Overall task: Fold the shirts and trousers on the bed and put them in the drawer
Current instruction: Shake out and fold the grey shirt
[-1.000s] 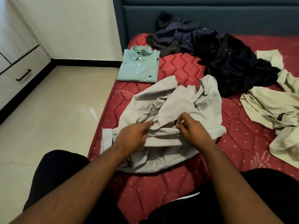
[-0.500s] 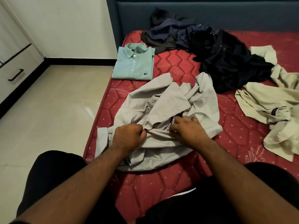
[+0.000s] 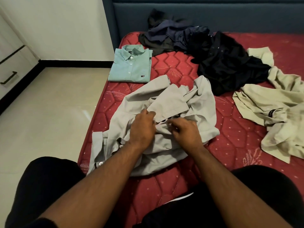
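Note:
A crumpled light grey shirt [image 3: 166, 102] lies at the near left edge of the red mattress [image 3: 230, 145]. My left hand [image 3: 143, 127] pinches a fold of it near the middle. My right hand [image 3: 185, 130] grips the cloth right beside it, fingers curled into the fabric. A folded teal shirt [image 3: 131, 65] lies flat behind, near the mattress's left edge. Dark navy and black clothes [image 3: 213, 58] are heaped at the back. Beige garments [image 3: 276, 106] lie loose on the right.
A white drawer unit [image 3: 9, 69] with a black handle stands at the far left across a pale tiled floor [image 3: 46, 112]. A blue padded headboard [image 3: 213, 17] rises behind the bed. My dark-clothed knees fill the bottom of the view.
Both hands have shifted slightly along the grey shirt's middle, still bunching its cloth. The left hand has moved up toward a flap. The view has drifted a little.

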`<state>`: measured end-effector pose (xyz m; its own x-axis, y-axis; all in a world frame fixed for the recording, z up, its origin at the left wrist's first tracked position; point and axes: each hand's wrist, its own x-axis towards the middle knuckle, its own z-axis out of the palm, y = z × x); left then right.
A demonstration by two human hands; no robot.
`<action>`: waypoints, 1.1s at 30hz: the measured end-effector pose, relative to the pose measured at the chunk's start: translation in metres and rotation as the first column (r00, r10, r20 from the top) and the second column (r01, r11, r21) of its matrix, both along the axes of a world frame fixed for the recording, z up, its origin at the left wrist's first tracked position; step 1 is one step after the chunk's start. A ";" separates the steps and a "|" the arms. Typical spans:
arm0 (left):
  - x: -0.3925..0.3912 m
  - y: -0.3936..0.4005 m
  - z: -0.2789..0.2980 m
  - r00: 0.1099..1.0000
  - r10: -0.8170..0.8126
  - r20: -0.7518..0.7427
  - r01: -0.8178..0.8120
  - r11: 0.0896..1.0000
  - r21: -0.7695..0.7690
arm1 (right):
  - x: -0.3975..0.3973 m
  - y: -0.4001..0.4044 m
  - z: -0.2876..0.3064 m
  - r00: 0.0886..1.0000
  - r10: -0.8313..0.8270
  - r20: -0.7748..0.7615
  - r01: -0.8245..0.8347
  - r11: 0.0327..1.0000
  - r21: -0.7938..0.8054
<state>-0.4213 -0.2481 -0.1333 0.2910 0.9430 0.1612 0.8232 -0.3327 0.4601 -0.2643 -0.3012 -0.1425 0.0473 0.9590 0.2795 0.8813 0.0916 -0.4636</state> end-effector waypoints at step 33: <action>0.023 -0.007 0.028 0.622 -0.033 0.783 0.274 0.945 -0.178 | 0.031 -0.002 0.034 0.971 0.223 -0.085 -0.167 0.891 0.423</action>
